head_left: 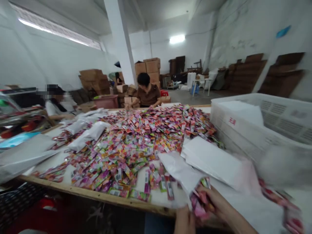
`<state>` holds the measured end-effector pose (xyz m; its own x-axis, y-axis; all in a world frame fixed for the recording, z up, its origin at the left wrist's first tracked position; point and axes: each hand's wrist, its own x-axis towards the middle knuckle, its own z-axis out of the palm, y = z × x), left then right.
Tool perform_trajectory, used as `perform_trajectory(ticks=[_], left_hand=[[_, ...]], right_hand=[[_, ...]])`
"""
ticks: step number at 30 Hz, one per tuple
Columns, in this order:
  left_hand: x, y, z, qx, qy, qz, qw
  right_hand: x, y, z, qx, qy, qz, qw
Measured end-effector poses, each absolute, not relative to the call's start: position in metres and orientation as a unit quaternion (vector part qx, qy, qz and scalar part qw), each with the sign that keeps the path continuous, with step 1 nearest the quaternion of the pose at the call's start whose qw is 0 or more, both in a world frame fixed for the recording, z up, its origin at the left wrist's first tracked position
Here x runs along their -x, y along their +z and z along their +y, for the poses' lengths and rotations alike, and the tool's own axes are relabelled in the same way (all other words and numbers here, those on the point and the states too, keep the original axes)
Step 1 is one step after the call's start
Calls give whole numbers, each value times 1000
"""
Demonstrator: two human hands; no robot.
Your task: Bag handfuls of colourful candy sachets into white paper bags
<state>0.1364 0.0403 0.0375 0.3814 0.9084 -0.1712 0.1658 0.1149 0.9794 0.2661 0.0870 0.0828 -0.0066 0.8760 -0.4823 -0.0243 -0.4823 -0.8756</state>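
At the table's front edge, my left hand [184, 220] is closed at the mouth of a white plastic bag [179, 167]. My right hand [212, 199] is wrapped round a bunch of small colourful packets [200, 205] at the bag's opening. Part of the bunch sits inside the bag mouth; how deep it goes is hidden. Beyond my hands a big heap of pink, purple, green and orange packets [136, 139] covers the middle of the table. Just right of the bag lies a stack of flat white bags [211, 159].
A white plastic crate [234, 130] stands at the table's right side. Filled white bags [90, 135] lie on the left. A wooden rim [97, 194] borders the table. One person [147, 91] works across the heap, another person [59, 104] at the left.
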Motion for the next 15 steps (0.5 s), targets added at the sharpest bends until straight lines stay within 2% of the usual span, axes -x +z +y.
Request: perform_trajectory(ticks=[2, 6, 8, 11, 15], left_hand=[[-144, 32, 31, -587, 308, 469, 584], [-147, 32, 15, -644, 255, 476, 542], [-138, 47, 15, -702, 196, 467, 501], [-122, 84, 29, -776, 113, 459, 419], [-121, 115, 58, -764, 184, 555, 273]], right_hand=[[-267, 84, 78, 640, 542, -438, 323], [-266, 83, 71, 708, 340, -605, 129], [-265, 85, 71, 718, 296, -625, 73], [-263, 89, 72, 715, 294, -630, 66], [-260, 88, 70, 719, 287, -624, 101]])
